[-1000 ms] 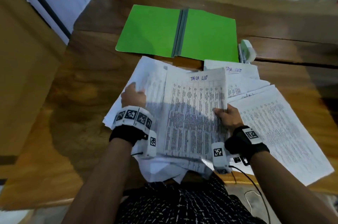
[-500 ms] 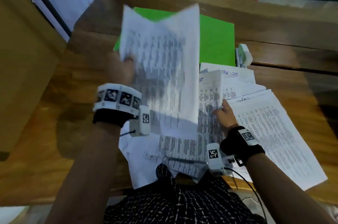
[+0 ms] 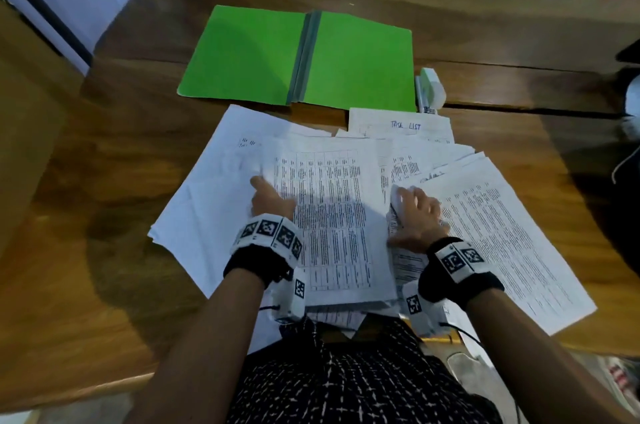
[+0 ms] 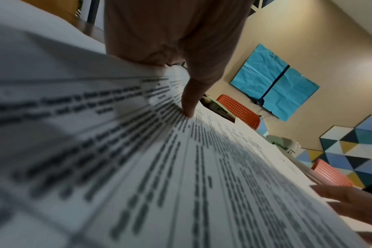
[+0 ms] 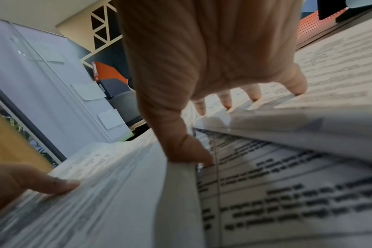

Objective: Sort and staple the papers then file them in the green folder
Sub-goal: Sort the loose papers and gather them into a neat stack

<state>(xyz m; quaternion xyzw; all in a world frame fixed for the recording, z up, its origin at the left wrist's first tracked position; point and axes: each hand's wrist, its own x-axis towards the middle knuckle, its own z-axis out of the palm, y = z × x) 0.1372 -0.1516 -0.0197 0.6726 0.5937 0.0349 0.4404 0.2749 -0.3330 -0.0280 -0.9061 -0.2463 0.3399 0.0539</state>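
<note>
Sorting stage. Loose papers (image 3: 332, 215) lie fanned across the counter (image 3: 104, 250), none visibly stapled; the green folder (image 3: 360, 60) lies open and unfilled beyond them, the stapler (image 3: 431, 86) just beside its right edge. The left hand (image 3: 272, 200) presses spread fingers on the central sheet; the right hand (image 3: 415, 215) pinches up a page edge. Stapling and filing appear to remain. Only the right wrist view shows the thumb (image 5: 187, 151) tucked beneath the lifted sheets.
</note>
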